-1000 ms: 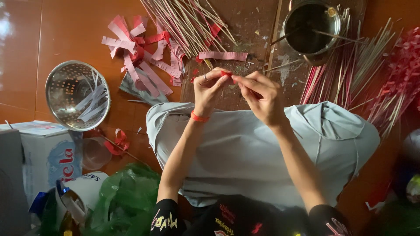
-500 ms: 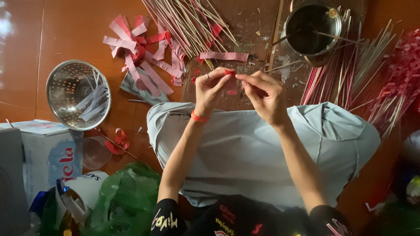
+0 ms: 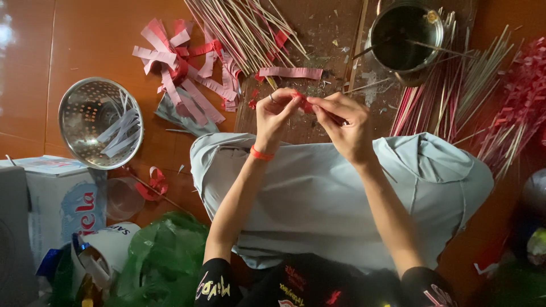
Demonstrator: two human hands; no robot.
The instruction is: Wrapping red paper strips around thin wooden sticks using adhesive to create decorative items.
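My left hand and my right hand meet above my lap, both pinching a small red paper strip wrapped around a thin stick held between the fingertips. An orange band circles my left wrist. A pale grey cloth covers my knees under both arms. Just beyond my hands lies a pink fringed paper strip on a worn board.
Bare bamboo sticks fan out at the top, with pink paper strips to their left. A dark metal pot stands top right beside red-wrapped sticks. A metal colander, a white carton and a green bag sit left.
My fingers have turned the red strip slightly on the stick; both hands stay in the same place.
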